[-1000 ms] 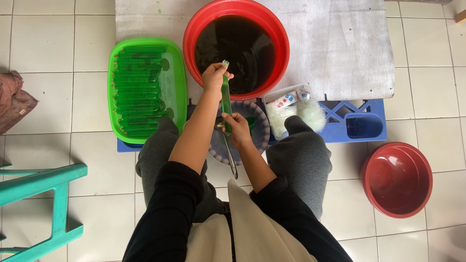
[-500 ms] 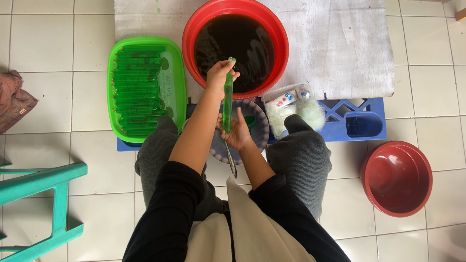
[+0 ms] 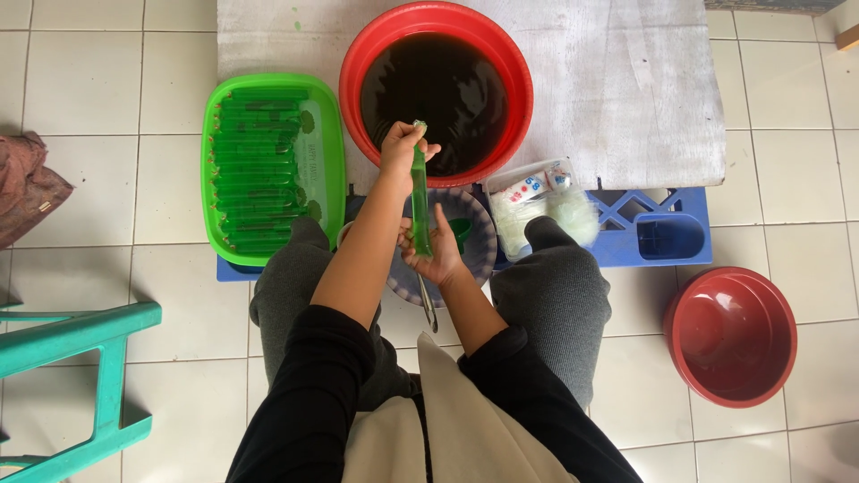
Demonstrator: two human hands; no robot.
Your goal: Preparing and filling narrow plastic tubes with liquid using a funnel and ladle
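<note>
A long thin plastic tube of green liquid (image 3: 419, 192) stands upright between my hands. My left hand (image 3: 403, 148) pinches its top end, in front of the big red basin (image 3: 517, 80) of dark liquid. My right hand (image 3: 437, 255) grips its lower end above a patterned bowl (image 3: 479, 237) that holds a green funnel (image 3: 460, 229). A thin metal tool (image 3: 429, 309) hangs down below my right hand.
A green tray (image 3: 329, 170) at left holds several filled green tubes. A bag of clear wrappers (image 3: 537, 210) lies on a blue crate (image 3: 662, 237). A small red basin (image 3: 732, 335) sits on the tiles at right, a teal stool (image 3: 80, 340) at left.
My left hand has lifted the tube's top slightly and shifted its pinch; the tube stands straighter. The right hand stays low on it.
</note>
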